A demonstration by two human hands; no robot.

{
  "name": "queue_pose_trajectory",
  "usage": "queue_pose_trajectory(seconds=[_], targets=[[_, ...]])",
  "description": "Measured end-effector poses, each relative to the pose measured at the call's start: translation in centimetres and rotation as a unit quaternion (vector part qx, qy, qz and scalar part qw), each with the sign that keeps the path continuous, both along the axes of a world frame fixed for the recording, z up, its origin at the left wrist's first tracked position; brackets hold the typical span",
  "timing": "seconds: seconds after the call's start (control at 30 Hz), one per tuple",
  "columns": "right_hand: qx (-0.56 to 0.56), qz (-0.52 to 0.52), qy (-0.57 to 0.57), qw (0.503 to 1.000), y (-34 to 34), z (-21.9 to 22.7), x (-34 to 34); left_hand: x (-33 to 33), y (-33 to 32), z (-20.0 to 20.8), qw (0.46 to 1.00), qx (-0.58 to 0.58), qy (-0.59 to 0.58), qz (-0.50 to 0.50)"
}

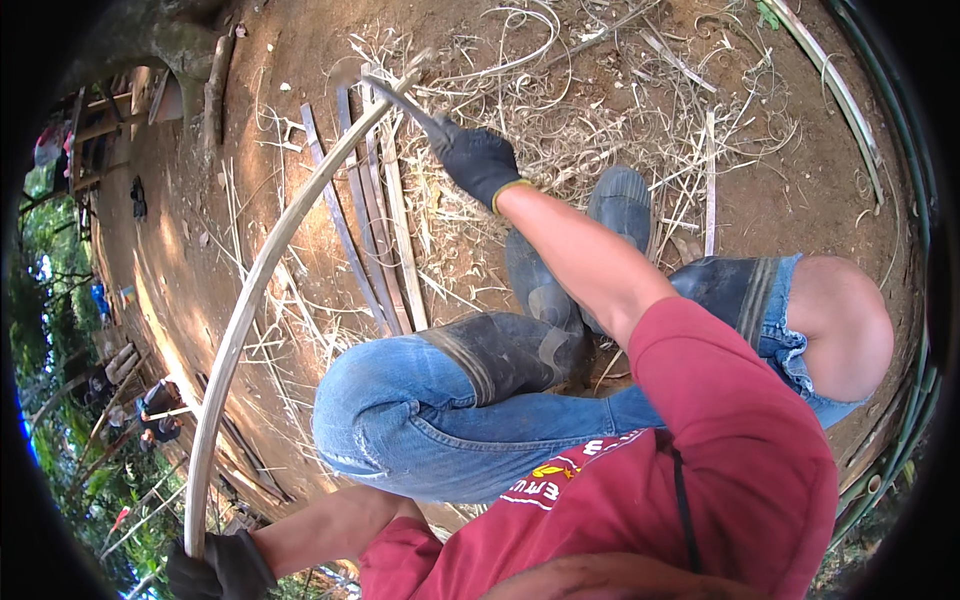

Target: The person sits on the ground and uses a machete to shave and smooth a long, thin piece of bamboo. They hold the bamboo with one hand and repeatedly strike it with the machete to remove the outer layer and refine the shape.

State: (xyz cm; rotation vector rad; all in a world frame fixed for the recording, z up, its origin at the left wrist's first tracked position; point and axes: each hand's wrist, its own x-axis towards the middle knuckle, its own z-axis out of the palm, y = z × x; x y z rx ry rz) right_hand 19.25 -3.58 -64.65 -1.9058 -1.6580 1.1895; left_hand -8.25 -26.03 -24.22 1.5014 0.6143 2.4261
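Note:
A long pale bamboo strip (262,270) runs from the lower left up to the top centre, bowed in this view. Its lower end is in my left hand (222,568), black-gloved and closed round it. My right hand (478,163), in a black glove with a yellow cuff, is wrapped round the handle of a knife (408,106). The dark blade lies across the strip near its far end; whether it touches is too blurred to tell. The knife's handle is mostly hidden by the glove.
Several flat strips (352,205) lie on the dirt beyond my bent knee. Curly shavings (590,110) are spread around my rubber boots (620,205). Green poles (915,180) line the right edge. At the far left, a person (160,425) is beside some wood.

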Motion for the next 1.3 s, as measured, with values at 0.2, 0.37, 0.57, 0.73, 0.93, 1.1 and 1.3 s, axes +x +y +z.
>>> queue_pose_trajectory(seconds=[0.2, 0.37, 0.57, 0.73, 0.93, 1.1, 1.3], targets=[[-0.051, 0.061, 0.044, 0.996, 0.0, 2.1, -0.6, -0.9, -0.4, 1.6, 1.000, -0.010, -0.020, -0.018], [0.014, -0.023, -0.019, 0.999, 3.1, -2.9, -1.4, 2.2, 2.2, 0.4, 0.995, -0.009, 0.023, 0.099], [0.022, -0.081, 0.002, 0.996, 3.8, -5.7, -1.0, 2.2, 2.3, 0.6, 0.987, -0.015, 0.053, 0.150], [-0.001, -0.046, 0.013, 0.999, 1.1, -2.8, -0.6, 3.1, 3.0, -0.9, 0.998, 0.025, -0.032, -0.042], [-0.034, -0.071, 0.056, 0.995, 1.1, -1.5, -0.1, 1.1, 1.6, -0.7, 0.985, 0.078, 0.125, -0.087], [0.072, -0.020, 0.085, 0.994, -1.7, 2.1, -2.8, 3.1, 2.6, -2.0, 0.963, 0.069, 0.178, -0.192], [0.038, -0.108, 0.064, 0.991, 0.6, -1.9, -3.3, 3.1, 2.0, -1.1, 0.966, 0.089, 0.232, -0.076]])
